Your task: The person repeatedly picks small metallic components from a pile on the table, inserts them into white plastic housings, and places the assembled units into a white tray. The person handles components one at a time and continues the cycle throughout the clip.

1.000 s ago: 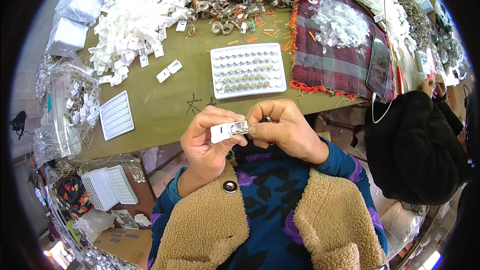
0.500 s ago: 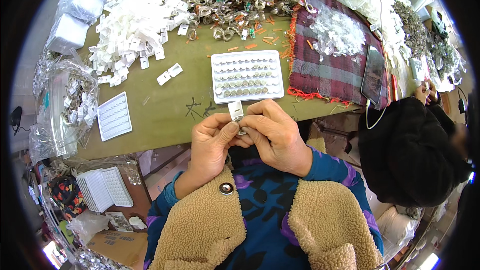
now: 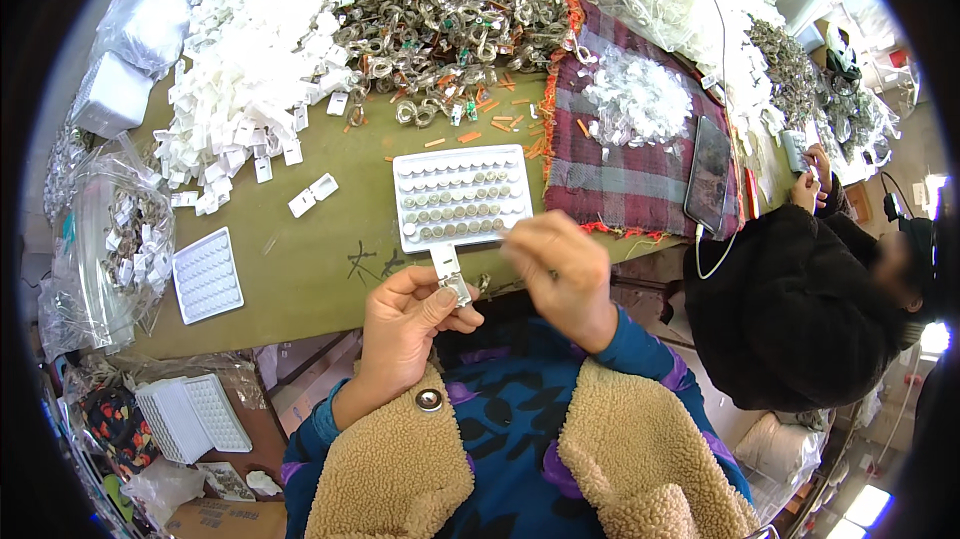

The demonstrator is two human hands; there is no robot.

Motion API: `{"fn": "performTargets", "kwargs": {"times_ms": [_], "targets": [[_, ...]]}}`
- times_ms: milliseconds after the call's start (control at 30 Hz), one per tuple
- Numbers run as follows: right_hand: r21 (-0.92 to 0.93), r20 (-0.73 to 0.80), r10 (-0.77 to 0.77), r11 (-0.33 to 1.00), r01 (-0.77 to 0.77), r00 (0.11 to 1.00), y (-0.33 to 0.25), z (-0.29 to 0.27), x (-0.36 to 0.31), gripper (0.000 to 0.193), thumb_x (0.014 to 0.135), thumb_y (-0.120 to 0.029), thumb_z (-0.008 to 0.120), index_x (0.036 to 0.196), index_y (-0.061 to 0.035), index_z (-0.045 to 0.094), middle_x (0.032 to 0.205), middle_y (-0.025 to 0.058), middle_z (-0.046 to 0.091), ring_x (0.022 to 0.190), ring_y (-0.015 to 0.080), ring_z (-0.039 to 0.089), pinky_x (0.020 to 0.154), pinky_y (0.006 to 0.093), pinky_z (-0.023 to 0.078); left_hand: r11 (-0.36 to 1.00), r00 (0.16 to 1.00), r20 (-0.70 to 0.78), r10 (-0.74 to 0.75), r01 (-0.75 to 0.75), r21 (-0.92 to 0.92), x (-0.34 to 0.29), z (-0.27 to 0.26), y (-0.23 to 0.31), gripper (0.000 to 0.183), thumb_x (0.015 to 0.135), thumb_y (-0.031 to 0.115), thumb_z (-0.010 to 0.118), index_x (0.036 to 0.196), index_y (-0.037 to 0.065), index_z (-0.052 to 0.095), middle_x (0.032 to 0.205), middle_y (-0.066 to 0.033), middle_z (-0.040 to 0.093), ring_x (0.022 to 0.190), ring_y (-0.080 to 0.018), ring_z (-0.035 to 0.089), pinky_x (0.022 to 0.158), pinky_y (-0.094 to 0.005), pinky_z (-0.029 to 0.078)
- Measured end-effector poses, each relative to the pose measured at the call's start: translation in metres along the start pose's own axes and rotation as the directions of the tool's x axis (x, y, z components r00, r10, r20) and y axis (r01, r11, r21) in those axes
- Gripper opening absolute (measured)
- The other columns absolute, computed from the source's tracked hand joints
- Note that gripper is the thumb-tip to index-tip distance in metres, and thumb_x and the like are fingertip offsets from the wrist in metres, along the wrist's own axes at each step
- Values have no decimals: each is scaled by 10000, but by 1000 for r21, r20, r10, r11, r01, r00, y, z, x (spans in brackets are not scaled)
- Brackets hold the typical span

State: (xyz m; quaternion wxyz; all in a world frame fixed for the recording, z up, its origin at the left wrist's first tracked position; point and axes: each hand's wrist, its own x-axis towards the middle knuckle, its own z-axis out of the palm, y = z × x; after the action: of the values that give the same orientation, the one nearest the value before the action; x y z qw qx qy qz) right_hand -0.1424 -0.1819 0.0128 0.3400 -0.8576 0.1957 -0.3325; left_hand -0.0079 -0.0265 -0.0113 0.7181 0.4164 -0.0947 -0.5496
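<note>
In my left hand [image 3: 400,324], thumb and fingers pinch a small white plastic case [image 3: 446,261], its flap standing up and some metal showing in its lower part. My right hand [image 3: 568,274] is raised apart from it, beside the near right corner of a white tray [image 3: 403,189]. Its fingers are curled but smeared by motion, so whether they hold anything is hidden. Rows of small round button cells [image 3: 462,230] sit in the tray, silvery in the nearer rows, whiter in the farthest.
White plastic cases [image 3: 245,59] lie heaped at the back left, beside a pile of coiled clear pieces [image 3: 450,19]. A plaid cloth [image 3: 600,189] bears clear bits [image 3: 640,99] and a phone [image 3: 708,169]. An empty tray [image 3: 208,276] lies left. Another person [image 3: 800,309] sits at right.
My right hand has parted from the white case and moved toward the tray's near right corner. My left hand keeps hold of the case. The whole view has shifted somewhat.
</note>
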Motion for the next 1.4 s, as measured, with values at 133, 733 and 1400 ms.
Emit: {"fn": "performTargets", "kwargs": {"times_ms": [133,733,1400], "targets": [[-161,-66,-73,985,62,995,29,7,17,289,760,96,669,1029,-2,705,895,124,605,775,269,617,671,342,509,999,1000,19,-23,22,37,4,3,5,180,935,59,638,1076,-46,598,957,-216,701,736,-219,716,659,-321,620],[-185,89,-98,976,113,991,46,3,48,254,806,84,653,1056,39,663,936,167,616,822,327,642,706,364,533,981,983,74,-166,172,-86,19,0,17,246,941,99,644,1141,-36,599,952,-210,701,702,-178,689,619,-276,587],[158,181,-106,984,77,978,-26,4,-9,262,780,99,663,1030,20,678,986,137,588,772,271,654,679,327,549,982,991,47,-121,127,-141,0,7,-6,227,972,101,603,1158,-28,620,932,-104,691,761,-149,688,688,-289,620]]}}
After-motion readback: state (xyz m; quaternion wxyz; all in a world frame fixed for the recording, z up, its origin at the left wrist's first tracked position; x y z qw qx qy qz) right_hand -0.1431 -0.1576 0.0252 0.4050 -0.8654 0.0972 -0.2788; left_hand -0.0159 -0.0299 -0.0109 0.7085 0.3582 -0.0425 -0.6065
